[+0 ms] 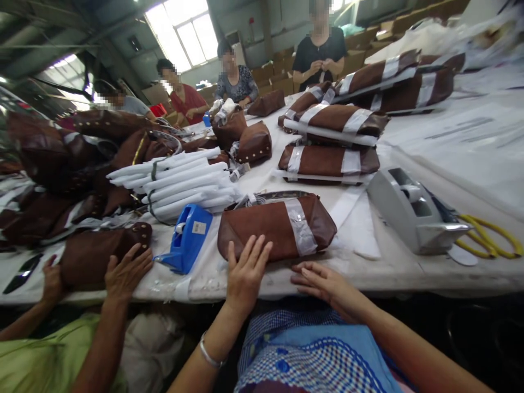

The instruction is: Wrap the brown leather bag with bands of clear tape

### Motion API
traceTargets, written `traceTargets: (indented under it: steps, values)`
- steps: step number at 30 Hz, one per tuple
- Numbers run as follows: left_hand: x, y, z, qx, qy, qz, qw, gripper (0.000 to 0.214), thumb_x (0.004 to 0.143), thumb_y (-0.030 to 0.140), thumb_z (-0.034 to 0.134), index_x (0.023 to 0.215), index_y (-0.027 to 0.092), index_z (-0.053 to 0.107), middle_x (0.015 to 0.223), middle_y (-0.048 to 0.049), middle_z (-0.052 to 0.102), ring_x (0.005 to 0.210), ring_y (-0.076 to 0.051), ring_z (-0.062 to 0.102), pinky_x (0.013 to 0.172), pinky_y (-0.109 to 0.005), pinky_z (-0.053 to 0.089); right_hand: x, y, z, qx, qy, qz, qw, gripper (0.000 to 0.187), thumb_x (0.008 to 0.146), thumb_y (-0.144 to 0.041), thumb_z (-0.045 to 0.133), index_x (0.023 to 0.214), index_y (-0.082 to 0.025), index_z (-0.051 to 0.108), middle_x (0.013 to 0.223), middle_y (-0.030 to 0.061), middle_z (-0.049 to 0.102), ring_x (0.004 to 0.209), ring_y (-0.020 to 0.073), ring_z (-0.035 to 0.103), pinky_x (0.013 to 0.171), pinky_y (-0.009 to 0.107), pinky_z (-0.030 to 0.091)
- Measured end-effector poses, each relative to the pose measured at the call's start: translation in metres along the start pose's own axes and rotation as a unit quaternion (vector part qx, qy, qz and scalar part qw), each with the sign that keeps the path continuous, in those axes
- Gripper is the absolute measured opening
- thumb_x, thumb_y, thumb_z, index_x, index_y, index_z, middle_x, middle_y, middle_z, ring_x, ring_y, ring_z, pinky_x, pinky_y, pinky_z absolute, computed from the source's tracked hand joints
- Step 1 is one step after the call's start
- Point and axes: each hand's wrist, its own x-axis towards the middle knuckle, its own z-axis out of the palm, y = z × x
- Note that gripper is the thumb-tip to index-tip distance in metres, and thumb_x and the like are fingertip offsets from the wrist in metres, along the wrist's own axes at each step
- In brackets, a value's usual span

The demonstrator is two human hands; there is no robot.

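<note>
A brown leather bag (270, 224) lies on its side on the white table in front of me, with one band of clear tape (301, 224) around its right part. My left hand (248, 267) rests on the bag's near left side, fingers stretched out. Just below its right end, my right hand (323, 281) lies at the table's edge with fingers extended, apart from the bag and holding nothing. A grey tape dispenser (413, 213) stands to the right, and a blue tape dispenser (188, 237) to the left.
Yellow-handled scissors (491, 234) lie beyond the grey dispenser. Taped brown bags (327, 164) are stacked behind. White paper rolls (184, 180) and a heap of bags (82, 147) fill the left. A co-worker's hands (126, 270) hold another bag (92, 259). Several people work across the table.
</note>
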Motion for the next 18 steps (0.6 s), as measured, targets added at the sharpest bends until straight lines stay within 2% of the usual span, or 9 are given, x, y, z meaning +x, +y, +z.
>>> traceTargets:
  steps: [2,5,8,11,13,15,17,18]
  values:
    - [-0.01,-0.021,-0.005,0.018,-0.014,-0.017,1.0,0.055,0.095,0.013,0.049,0.149,0.022,0.043,0.15,-0.0098,0.05,0.139,-0.027,0.048,0.12,-0.059,0.027,0.002,0.001,0.005,0.07,-0.015,0.0,0.997,0.034,0.075,-0.045,0.081,0.095,-0.021,0.067,0.116,0.0067,0.066,0.117,0.0241,0.064,0.105,0.04,0.05]
    - [-0.017,-0.041,-0.003,0.014,-0.011,0.005,1.0,0.055,0.093,0.009,0.048,0.146,0.022,0.047,0.146,-0.0082,0.055,0.132,-0.024,0.055,0.112,-0.045,0.042,0.007,-0.002,0.016,0.131,-0.011,-0.032,0.991,0.022,0.074,-0.031,0.08,0.086,-0.022,0.064,0.1,0.0009,0.065,0.115,0.0203,0.062,0.114,0.041,0.042]
    - [-0.013,-0.043,0.001,-0.014,0.003,-0.013,1.0,0.054,0.092,0.009,0.05,0.144,0.022,0.049,0.142,-0.0062,0.059,0.128,-0.023,0.058,0.107,-0.039,0.047,0.018,-0.006,0.028,0.205,0.041,-0.085,0.974,0.022,0.068,-0.02,0.079,0.079,-0.024,0.061,0.095,-0.002,0.065,0.113,0.0181,0.062,0.117,0.038,0.039]
    - [-0.006,-0.037,0.001,-0.053,0.03,-0.057,0.997,0.055,0.091,0.015,0.057,0.145,0.021,0.047,0.14,-0.0069,0.061,0.126,-0.022,0.06,0.103,-0.036,0.05,0.03,-0.013,0.037,0.249,0.057,-0.112,0.96,0.023,0.068,-0.019,0.075,0.084,-0.025,0.06,0.107,-0.0009,0.067,0.12,0.0197,0.06,0.117,0.038,0.039]
    - [-0.005,-0.033,0.001,-0.068,0.048,-0.071,0.994,0.057,0.09,0.017,0.061,0.145,0.023,0.047,0.139,-0.0063,0.062,0.123,-0.022,0.061,0.101,-0.035,0.051,0.035,-0.018,0.043,0.205,0.043,-0.098,0.973,0.033,0.07,-0.02,0.073,0.1,-0.026,0.061,0.115,0.0007,0.067,0.123,0.0223,0.058,0.116,0.044,0.038]
    - [-0.008,-0.028,0.003,-0.071,0.061,-0.07,0.993,0.058,0.089,0.014,0.061,0.145,0.024,0.047,0.138,-0.0052,0.063,0.122,-0.022,0.062,0.101,-0.035,0.051,0.038,-0.019,0.048,0.113,0.022,-0.081,0.99,0.046,0.071,-0.019,0.072,0.115,-0.026,0.059,0.121,0.0023,0.067,0.125,0.0241,0.057,0.117,0.048,0.035]
    - [-0.012,-0.023,0.008,-0.063,0.073,-0.07,0.993,0.061,0.089,0.01,0.058,0.147,0.025,0.045,0.139,-0.0049,0.062,0.123,-0.022,0.061,0.104,-0.037,0.049,0.038,-0.018,0.053,0.052,-0.005,-0.076,0.996,0.053,0.071,-0.016,0.072,0.121,-0.024,0.057,0.126,0.0037,0.066,0.126,0.0233,0.055,0.118,0.046,0.033]
    - [-0.015,-0.019,0.011,-0.058,0.076,-0.071,0.993,0.063,0.089,0.009,0.056,0.149,0.025,0.042,0.141,-0.0057,0.06,0.125,-0.023,0.059,0.106,-0.039,0.047,0.037,-0.017,0.056,0.054,-0.02,-0.072,0.996,0.054,0.071,-0.016,0.072,0.121,-0.024,0.056,0.127,0.0042,0.065,0.126,0.0223,0.056,0.117,0.044,0.034]
